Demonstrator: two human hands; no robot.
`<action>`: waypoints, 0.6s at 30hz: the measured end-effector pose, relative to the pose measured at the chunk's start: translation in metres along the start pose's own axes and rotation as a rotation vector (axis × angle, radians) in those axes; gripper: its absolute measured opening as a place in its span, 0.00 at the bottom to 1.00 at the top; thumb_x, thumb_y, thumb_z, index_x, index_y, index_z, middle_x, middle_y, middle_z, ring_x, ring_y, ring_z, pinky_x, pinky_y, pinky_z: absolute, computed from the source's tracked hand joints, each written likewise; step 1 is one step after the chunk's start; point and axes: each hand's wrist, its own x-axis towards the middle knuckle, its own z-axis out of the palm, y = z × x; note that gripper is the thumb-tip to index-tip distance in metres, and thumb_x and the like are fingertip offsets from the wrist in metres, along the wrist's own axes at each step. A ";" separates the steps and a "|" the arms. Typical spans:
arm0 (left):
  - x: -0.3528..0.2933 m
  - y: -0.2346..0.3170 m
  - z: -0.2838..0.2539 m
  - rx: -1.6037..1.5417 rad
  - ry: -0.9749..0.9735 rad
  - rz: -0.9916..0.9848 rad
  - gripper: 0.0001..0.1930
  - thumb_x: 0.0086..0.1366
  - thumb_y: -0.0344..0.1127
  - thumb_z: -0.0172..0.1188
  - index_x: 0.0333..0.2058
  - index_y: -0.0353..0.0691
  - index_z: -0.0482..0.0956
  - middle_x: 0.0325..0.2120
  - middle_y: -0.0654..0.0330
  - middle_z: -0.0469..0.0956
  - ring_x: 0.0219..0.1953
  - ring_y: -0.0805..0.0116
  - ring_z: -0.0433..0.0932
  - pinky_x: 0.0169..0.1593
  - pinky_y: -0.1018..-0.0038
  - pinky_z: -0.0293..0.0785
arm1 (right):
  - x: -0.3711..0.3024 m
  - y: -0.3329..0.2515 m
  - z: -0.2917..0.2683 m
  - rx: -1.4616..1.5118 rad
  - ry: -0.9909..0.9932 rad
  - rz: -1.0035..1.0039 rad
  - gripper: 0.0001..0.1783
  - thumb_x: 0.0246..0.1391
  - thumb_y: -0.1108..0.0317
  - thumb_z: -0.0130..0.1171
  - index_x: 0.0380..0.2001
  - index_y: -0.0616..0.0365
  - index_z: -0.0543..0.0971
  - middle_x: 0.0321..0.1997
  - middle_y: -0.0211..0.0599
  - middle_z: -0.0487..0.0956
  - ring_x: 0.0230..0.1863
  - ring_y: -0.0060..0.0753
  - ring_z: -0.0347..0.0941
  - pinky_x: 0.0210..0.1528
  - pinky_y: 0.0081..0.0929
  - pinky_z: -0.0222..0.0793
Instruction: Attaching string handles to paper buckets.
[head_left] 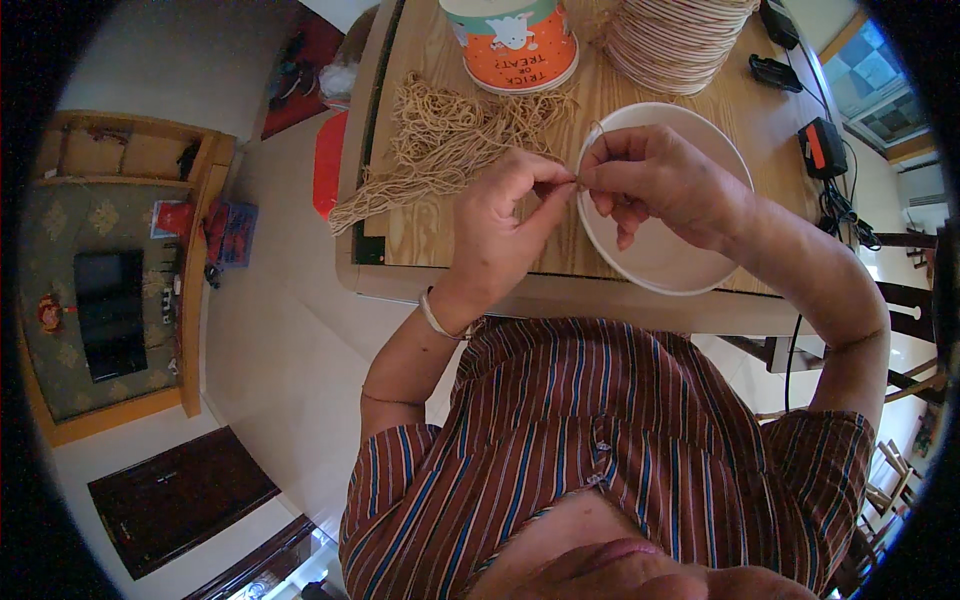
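Note:
My left hand (500, 225) is closed, thumb and forefinger pinched at the left rim of a white round bucket (655, 284). My right hand (668, 185) reaches over the bucket's mouth, its thumb and forefinger pinched against the left fingertips. Between them is a thin strand of beige twine (597, 126), part of it curving up by the rim; the fingers hide most of it. Left of the bucket, a loose heap of the same twine (430, 130) lies on the wooden table (415, 235), a bundled end trailing toward the table's left edge.
An orange paper bucket (520, 65) with a green band stands beyond the twine. Right of it is a ribbed stack, seemingly nested buckets (685, 45). Farther right lie a black and orange battery pack (822, 148), black cables (845, 215) and a black holder (775, 72). A red object (328, 165) sits beside the table's left edge.

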 end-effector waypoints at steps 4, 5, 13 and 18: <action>-0.001 0.002 0.001 0.062 0.028 0.068 0.09 0.53 0.20 0.64 0.33 0.36 0.77 0.28 0.57 0.77 0.30 0.64 0.79 0.36 0.72 0.75 | 0.003 0.002 -0.004 0.011 -0.030 0.008 0.10 0.57 0.66 0.58 0.33 0.64 0.77 0.25 0.32 0.75 0.20 0.24 0.74 0.24 0.24 0.77; -0.001 0.003 0.002 0.087 0.038 0.093 0.09 0.53 0.20 0.64 0.32 0.36 0.77 0.28 0.57 0.77 0.30 0.63 0.79 0.35 0.72 0.75 | 0.003 0.003 -0.004 0.011 -0.031 0.008 0.10 0.57 0.66 0.58 0.33 0.64 0.77 0.25 0.32 0.75 0.20 0.24 0.74 0.24 0.24 0.77; 0.000 -0.004 0.000 -0.008 -0.030 0.015 0.08 0.53 0.20 0.62 0.32 0.36 0.76 0.28 0.59 0.76 0.29 0.69 0.78 0.35 0.75 0.74 | -0.001 -0.003 -0.007 0.027 -0.070 0.017 0.07 0.59 0.69 0.57 0.36 0.62 0.75 0.28 0.31 0.76 0.27 0.20 0.74 0.30 0.21 0.77; 0.000 -0.005 -0.004 -0.330 -0.107 -0.297 0.04 0.58 0.22 0.61 0.32 0.35 0.77 0.28 0.66 0.76 0.33 0.79 0.75 0.40 0.79 0.72 | 0.000 0.003 -0.008 -0.089 -0.079 -0.057 0.07 0.55 0.70 0.60 0.36 0.62 0.76 0.30 0.30 0.77 0.28 0.20 0.74 0.33 0.20 0.76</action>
